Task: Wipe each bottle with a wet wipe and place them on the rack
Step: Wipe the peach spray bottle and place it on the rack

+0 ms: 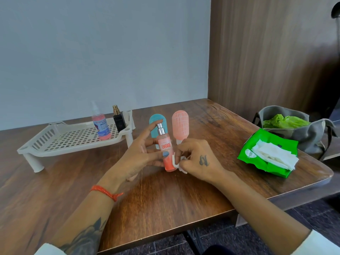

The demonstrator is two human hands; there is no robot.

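In progress: left hand clamps coral spray bottle, right hand pinches wet wipe against its base; two bottles racked on rack left of grip, blue bottle and pink bottle waiting just behind.

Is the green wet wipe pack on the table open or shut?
Open. The green wet wipe pack has its top torn wide, and white wipes spill loosely out of the opening toward the wooden table edge.

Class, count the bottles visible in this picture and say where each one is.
5. A pink spray bottle and a black perfume bottle stand on the rack; the left hand holds the Engage bottle; teal and pink capsule-shaped bottles stand behind it.
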